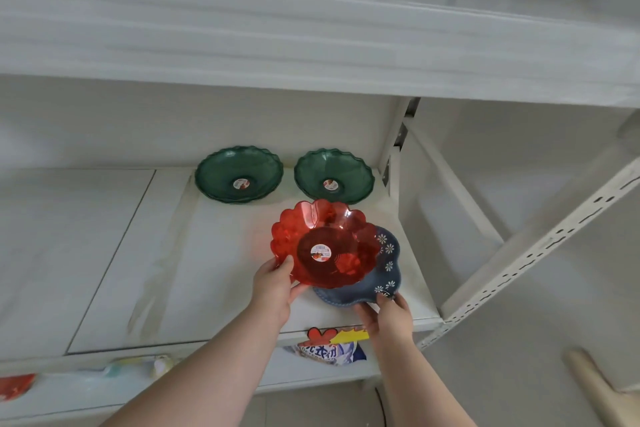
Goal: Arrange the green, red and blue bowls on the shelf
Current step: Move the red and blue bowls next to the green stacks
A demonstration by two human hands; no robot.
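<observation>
Left hand (273,282) clamped on near-left rim of red bowl (323,243), thumb on top, fingers under. Right hand (389,314) clamped on near edge of blue bowl (386,274), thumb over rim. Hands apart, one bowl each. Red bowl tilted, overlapping the blue one, both over right front of white shelf (207,270). Count: 1 red, 1 blue, 2 green. Left green bowl (239,174) and right green bowl (334,176) sit side by side at shelf back, just apart.
</observation>
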